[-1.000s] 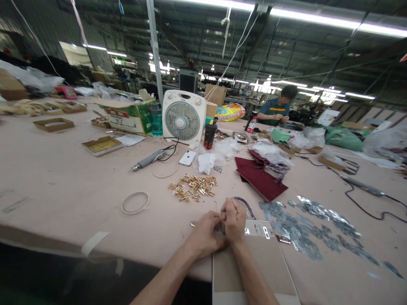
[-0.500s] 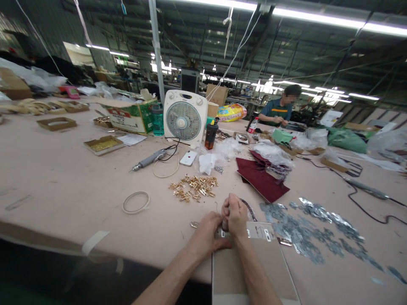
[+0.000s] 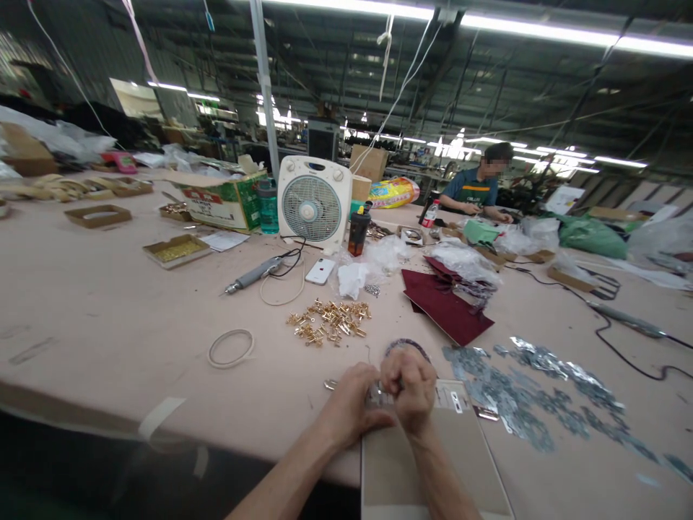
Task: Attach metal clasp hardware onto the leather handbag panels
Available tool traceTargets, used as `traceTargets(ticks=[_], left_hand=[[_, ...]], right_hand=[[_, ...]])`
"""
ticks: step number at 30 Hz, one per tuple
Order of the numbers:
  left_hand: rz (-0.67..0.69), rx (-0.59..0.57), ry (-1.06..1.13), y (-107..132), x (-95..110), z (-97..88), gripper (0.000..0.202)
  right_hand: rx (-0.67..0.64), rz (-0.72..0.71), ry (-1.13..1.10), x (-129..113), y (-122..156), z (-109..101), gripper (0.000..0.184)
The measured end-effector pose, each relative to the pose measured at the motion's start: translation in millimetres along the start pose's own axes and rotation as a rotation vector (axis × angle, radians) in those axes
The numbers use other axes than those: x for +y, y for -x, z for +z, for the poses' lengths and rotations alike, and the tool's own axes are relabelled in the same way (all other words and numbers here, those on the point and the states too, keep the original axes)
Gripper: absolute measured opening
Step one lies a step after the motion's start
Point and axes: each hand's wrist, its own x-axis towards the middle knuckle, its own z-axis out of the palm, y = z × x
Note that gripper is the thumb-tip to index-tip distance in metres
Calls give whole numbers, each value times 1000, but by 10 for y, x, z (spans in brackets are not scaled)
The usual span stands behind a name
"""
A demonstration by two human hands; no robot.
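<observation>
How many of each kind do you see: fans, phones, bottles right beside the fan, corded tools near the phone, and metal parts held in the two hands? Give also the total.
Fan: 1
Phone: 1
Bottles beside the fan: 2, teal bottle and dark bottle
Corded tool: 1
Metal part, pinched between left hand and right hand: 1
Total: 6

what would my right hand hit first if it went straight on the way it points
Most likely the dark looped strap just beyond the right hand, which grips a small metal piece together with the left hand; depth is unclear.
</observation>
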Motion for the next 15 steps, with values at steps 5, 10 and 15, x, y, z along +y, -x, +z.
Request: traceTargets(ticks=[5,10,15], left_hand=[[10,3,28,11,34,-21,36],[20,35,18,21,17,-2,31],[55,46,103,29,24,63,34]], right_hand=[[-70,89,129,112,30,25,50],[-33,13,-15,-18,31,34,48],[-45,51,154,81,113,79,52]])
